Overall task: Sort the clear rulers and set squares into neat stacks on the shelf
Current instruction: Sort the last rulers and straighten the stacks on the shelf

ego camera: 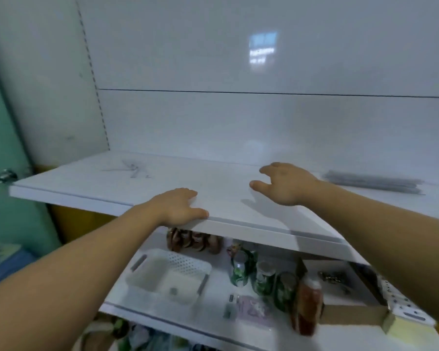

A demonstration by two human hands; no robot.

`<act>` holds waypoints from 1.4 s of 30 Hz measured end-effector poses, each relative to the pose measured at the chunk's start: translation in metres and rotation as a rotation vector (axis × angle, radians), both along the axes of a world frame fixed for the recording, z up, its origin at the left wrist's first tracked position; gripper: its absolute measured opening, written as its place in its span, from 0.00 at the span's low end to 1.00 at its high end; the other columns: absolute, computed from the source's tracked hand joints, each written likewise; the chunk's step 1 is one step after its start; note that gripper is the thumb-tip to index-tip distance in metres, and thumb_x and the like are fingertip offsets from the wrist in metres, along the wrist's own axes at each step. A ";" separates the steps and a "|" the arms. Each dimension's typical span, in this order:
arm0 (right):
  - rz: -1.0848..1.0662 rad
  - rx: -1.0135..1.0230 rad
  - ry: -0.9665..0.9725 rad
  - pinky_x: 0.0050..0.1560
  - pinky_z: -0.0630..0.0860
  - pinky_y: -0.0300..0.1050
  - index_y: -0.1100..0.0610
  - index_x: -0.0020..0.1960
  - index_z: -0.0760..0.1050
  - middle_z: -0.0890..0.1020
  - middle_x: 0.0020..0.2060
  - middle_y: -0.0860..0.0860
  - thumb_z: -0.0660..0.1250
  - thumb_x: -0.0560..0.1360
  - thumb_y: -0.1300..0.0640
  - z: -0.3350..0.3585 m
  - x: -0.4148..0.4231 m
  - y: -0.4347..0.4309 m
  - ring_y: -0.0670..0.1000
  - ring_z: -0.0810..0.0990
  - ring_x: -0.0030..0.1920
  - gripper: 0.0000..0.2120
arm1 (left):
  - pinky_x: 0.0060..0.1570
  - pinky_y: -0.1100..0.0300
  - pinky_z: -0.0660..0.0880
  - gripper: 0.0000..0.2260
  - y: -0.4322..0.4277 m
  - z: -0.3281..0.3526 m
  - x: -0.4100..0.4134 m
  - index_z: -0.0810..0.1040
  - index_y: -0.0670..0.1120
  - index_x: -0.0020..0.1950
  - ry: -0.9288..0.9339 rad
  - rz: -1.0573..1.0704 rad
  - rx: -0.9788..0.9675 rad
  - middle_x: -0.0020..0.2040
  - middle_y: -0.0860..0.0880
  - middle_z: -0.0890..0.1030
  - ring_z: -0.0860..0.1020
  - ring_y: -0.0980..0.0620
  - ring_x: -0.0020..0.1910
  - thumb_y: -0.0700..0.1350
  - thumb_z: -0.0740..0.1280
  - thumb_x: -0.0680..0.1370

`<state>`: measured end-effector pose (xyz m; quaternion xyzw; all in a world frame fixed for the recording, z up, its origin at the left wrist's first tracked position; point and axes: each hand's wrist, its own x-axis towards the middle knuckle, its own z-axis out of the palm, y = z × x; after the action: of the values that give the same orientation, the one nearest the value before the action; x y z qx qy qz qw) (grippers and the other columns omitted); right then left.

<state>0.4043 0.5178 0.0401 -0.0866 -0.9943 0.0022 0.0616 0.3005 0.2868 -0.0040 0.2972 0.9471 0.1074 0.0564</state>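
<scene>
Head view. Looks well along, judging from the layout. Can make out a long stack of clear rulers (373,182) lying flat at the right rear of the shelf (86,183), edges roughly in line. Well apart, at the left rear, can just pick out a faint cluster of clear set squares (132,169), too blurred to say whether squared up. Probably leaves only tidying that left pile, if anything.

Carrying nothing in either of the hands. Left hand (178,207) resting on the shelf's front edge, fingers flat on top, thumb along the lip. Right hand (284,183) poised over mid-shelf between the two groups, fingers loosely spread, pinching nothing; cannot tell whether touching the surface.

On the lower shelf: a white perforated basket (167,274), green-labelled jars (261,277), a reddish-brown bottle (309,305), a cardboard box (352,316), brown packets (193,241). Seems unlikely to hinder reach to either stack.
</scene>
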 end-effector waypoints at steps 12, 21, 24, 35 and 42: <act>0.098 -0.129 -0.090 0.71 0.61 0.52 0.53 0.76 0.55 0.59 0.75 0.53 0.52 0.77 0.35 -0.020 -0.176 -0.204 0.56 0.61 0.73 0.34 | 0.69 0.55 0.61 0.31 -0.233 0.009 -0.111 0.62 0.49 0.75 0.020 0.280 0.117 0.75 0.49 0.63 0.63 0.48 0.72 0.59 0.65 0.75; 0.030 -0.169 -0.089 0.62 0.66 0.50 0.57 0.69 0.65 0.69 0.67 0.57 0.54 0.75 0.32 -0.034 -0.281 -0.231 0.58 0.67 0.67 0.34 | 0.69 0.56 0.60 0.29 -0.219 0.007 -0.203 0.63 0.51 0.75 0.022 0.239 0.155 0.75 0.52 0.62 0.64 0.49 0.72 0.62 0.61 0.77; -0.015 -0.167 -0.060 0.59 0.66 0.52 0.54 0.67 0.67 0.71 0.65 0.54 0.53 0.71 0.28 -0.038 -0.319 -0.229 0.57 0.68 0.65 0.36 | 0.69 0.57 0.58 0.28 -0.201 0.008 -0.240 0.62 0.52 0.75 0.028 0.196 0.121 0.75 0.53 0.61 0.63 0.50 0.72 0.60 0.61 0.78; 0.272 -0.320 -0.100 0.54 0.65 0.37 0.47 0.64 0.72 0.75 0.59 0.46 0.64 0.74 0.56 -0.033 -0.353 -0.240 0.46 0.72 0.54 0.18 | 0.75 0.53 0.48 0.33 -0.189 -0.012 -0.332 0.53 0.55 0.77 0.027 -0.047 -0.005 0.78 0.54 0.51 0.48 0.55 0.77 0.65 0.59 0.76; 0.030 -0.185 -0.135 0.59 0.67 0.42 0.57 0.68 0.68 0.73 0.63 0.52 0.62 0.76 0.53 -0.023 -0.351 -0.247 0.53 0.71 0.63 0.21 | 0.66 0.56 0.65 0.22 -0.205 -0.011 -0.340 0.73 0.53 0.66 0.076 -0.132 0.153 0.65 0.55 0.72 0.69 0.54 0.64 0.60 0.64 0.75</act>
<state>0.0535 0.2706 0.0170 -0.0768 -0.9930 0.0891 -0.0136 -0.0397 0.0815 -0.0151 0.3663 0.9159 0.1642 0.0045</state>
